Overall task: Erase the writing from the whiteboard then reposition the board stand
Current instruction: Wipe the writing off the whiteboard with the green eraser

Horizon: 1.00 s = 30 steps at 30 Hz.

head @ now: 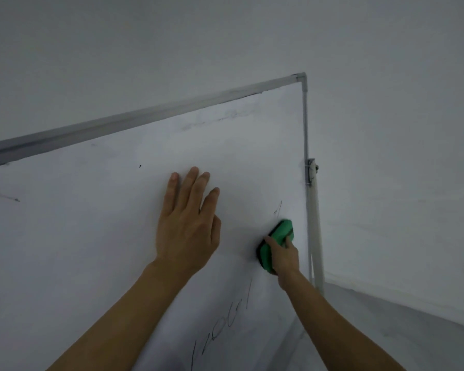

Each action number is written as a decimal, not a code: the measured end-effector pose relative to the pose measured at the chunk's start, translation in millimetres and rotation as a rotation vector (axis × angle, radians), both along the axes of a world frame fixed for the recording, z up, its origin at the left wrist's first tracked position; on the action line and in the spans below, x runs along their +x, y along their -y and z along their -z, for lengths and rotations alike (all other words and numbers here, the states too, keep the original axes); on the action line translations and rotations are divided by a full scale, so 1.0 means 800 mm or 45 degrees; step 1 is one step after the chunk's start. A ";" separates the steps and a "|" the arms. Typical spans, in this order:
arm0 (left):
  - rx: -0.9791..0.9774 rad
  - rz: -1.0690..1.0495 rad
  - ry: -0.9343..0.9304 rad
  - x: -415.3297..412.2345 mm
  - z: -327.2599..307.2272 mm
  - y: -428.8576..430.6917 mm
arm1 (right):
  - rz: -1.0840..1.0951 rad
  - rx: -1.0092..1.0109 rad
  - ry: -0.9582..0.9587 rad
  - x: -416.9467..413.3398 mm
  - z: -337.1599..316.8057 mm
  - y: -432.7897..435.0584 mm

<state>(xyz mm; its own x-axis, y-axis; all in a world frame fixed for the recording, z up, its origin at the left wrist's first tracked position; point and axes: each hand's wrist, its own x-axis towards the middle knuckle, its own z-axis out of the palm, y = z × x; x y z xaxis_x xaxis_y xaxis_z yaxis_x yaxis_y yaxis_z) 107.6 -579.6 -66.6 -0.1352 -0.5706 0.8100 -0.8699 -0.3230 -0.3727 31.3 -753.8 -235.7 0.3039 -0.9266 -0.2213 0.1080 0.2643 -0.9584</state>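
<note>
The whiteboard [91, 223] fills the lower left of the head view, its grey metal frame [150, 111] running up to a corner at the upper right. My left hand [188, 220] presses flat on the board with straight fingers. My right hand [283, 257] grips a green eraser [281, 232] against the board near its right edge. Black handwriting [225, 325] remains between my forearms, and small marks [277, 208] sit just above the eraser. Faint smudges show near the top edge.
A white stand pole [316, 231] with a metal bracket [311, 170] runs down the board's right side. A plain white wall [225, 36] lies behind, and pale floor [399, 330] shows at the lower right.
</note>
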 end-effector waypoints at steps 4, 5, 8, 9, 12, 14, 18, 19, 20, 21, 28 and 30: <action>-0.058 0.000 -0.003 0.001 0.001 0.007 | 0.027 -0.483 0.053 0.022 -0.040 -0.017; -0.064 0.008 -0.004 0.000 0.001 0.009 | 0.049 -0.545 0.032 0.022 -0.039 -0.014; -0.093 0.022 -0.007 -0.005 -0.003 0.022 | 0.083 -0.442 -0.029 0.011 -0.011 0.029; -0.104 0.016 -0.010 -0.007 -0.004 0.027 | 0.072 -0.271 -0.008 0.006 -0.003 0.050; -0.111 -0.024 -0.016 -0.012 -0.001 0.042 | -0.006 0.082 0.006 -0.002 0.006 0.098; -0.113 -0.062 -0.028 -0.015 0.006 0.059 | -0.015 -0.040 0.005 0.001 -0.010 0.105; -0.072 -0.140 -0.047 -0.023 0.025 0.091 | -0.105 -0.687 -0.148 0.002 -0.032 0.077; -0.069 -0.161 -0.044 -0.023 0.029 0.096 | -0.116 -0.819 -0.222 -0.003 -0.023 0.074; -0.063 -0.189 -0.047 -0.025 0.034 0.103 | -0.120 -0.942 -0.302 -0.013 -0.007 0.083; -0.058 -0.215 -0.045 -0.023 0.037 0.102 | -0.123 -1.035 -0.392 -0.020 0.014 0.095; -0.030 -0.340 0.019 -0.021 0.042 0.114 | -0.096 -0.506 -0.381 -0.030 0.057 0.213; -0.048 -0.357 0.034 -0.021 0.042 0.115 | -0.063 -0.546 -0.306 -0.022 0.061 0.190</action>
<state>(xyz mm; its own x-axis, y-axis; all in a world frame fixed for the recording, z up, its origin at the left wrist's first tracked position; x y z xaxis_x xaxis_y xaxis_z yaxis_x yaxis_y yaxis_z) 91.1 -671.5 -100.6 0.0022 -0.5581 0.8298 -0.7345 -0.5640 -0.3774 13.7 -905.9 -284.2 0.3368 -0.9354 0.1076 -0.1320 -0.1600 -0.9782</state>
